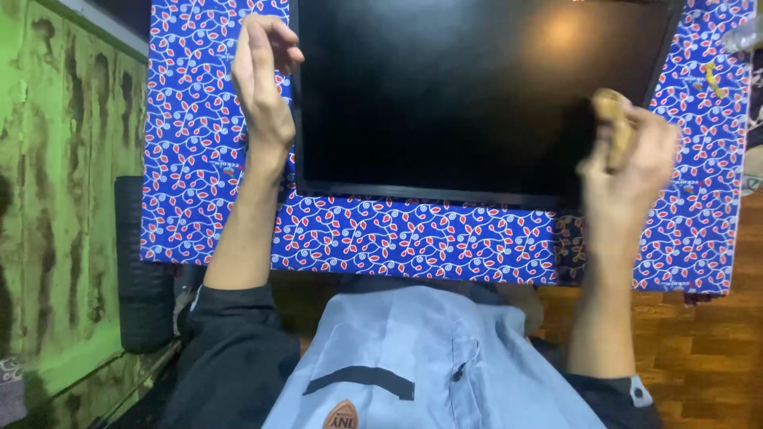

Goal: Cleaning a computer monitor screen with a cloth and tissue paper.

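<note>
Here, crumpled tan cloth (613,127) in right hand (628,171) against glossy black screen (469,87).

A table (199,159) fills the upper middle of the frame, covered in a blue cloth (413,238) printed with white vines and red leaves. Along the left edge stands a green wall (56,199) with dark, worn patches. A black tyre (143,270) leans at the lower left. Brown wooden floorboards (707,357) show at the lower right, lit warmly.
</note>
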